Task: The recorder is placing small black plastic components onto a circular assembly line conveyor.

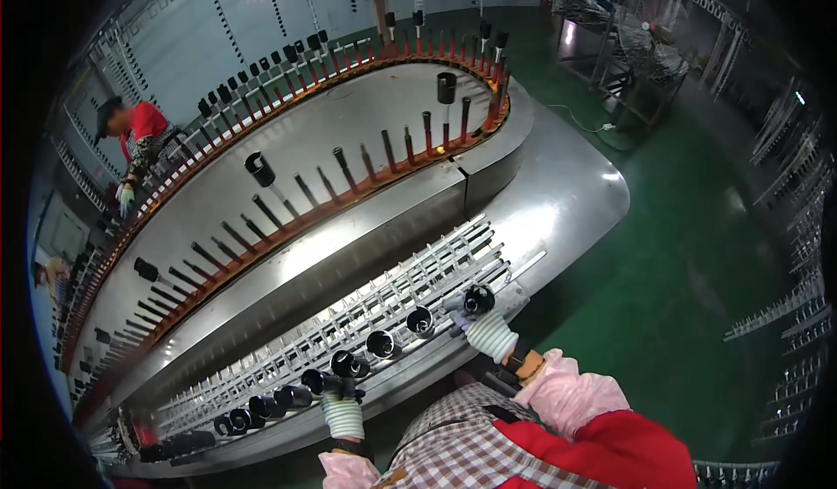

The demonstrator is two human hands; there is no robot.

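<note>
We grip black tubes on the white rack [384, 302]: left hand [338, 390] closed on one tube [316, 381], right hand [466, 310] on another [479, 298].

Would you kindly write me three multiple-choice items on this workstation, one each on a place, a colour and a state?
1. Where does the right hand rest?
A. on the green floor
B. at a black tube on the white pin rack
C. on the far wall

2. What colour is the floor?
A. green
B. yellow
C. white

3. How is the left hand engaged?
A. hanging free
B. flat on the floor
C. closed on a black tube

Answers: 1 B, it meets the black tube at the end of the white pin rack. 2 A, green throughout. 3 C, its gloved fingers wrap that tube.
</note>
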